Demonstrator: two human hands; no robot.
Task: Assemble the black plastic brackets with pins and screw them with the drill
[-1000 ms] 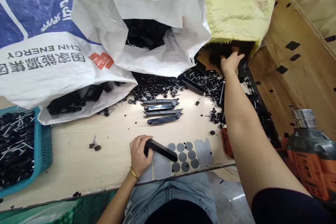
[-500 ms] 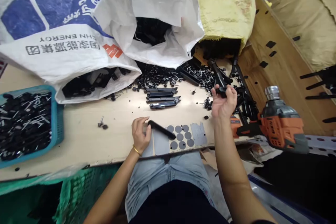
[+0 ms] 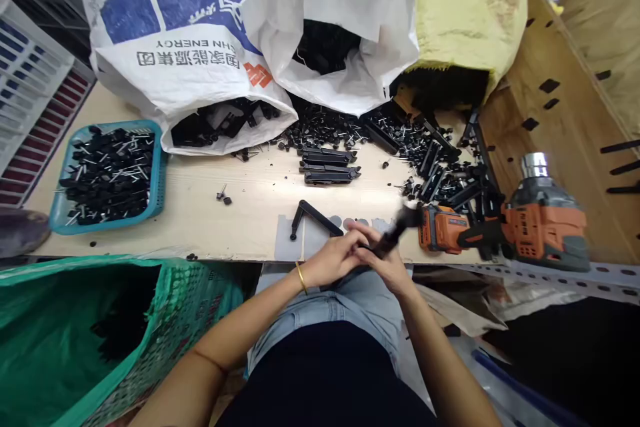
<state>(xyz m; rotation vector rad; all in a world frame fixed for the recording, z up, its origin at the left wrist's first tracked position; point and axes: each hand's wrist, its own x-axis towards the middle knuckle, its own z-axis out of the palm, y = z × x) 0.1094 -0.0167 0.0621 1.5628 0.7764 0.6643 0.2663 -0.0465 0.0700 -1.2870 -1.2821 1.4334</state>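
Note:
My left hand [image 3: 330, 261] and my right hand [image 3: 390, 268] meet at the table's front edge, fingers closed around a long black plastic part [image 3: 397, 232]. Its upper end points up and to the right and is smeared by motion; the fingers cover its middle. Just beyond my left hand lies a black angled bar [image 3: 316, 215], two arms joined at a corner, partly over a grey sheet [image 3: 287, 240]. Several folded black bars [image 3: 330, 167] lie in a stack farther back.
An orange cordless impact wrench [image 3: 543, 227] lies at the right. Loose black-headed screws [image 3: 325, 125] are heaped before white sacks [image 3: 200, 97] and a yellow sack [image 3: 470, 7]. A blue basket [image 3: 159, 180] of screws stands left; a green sack [image 3: 190, 293] hangs below the edge.
My right hand has come from the parts heap to my left hand with a black part. My left hand has moved right; an angled bar now lies on the table. The view has shifted.

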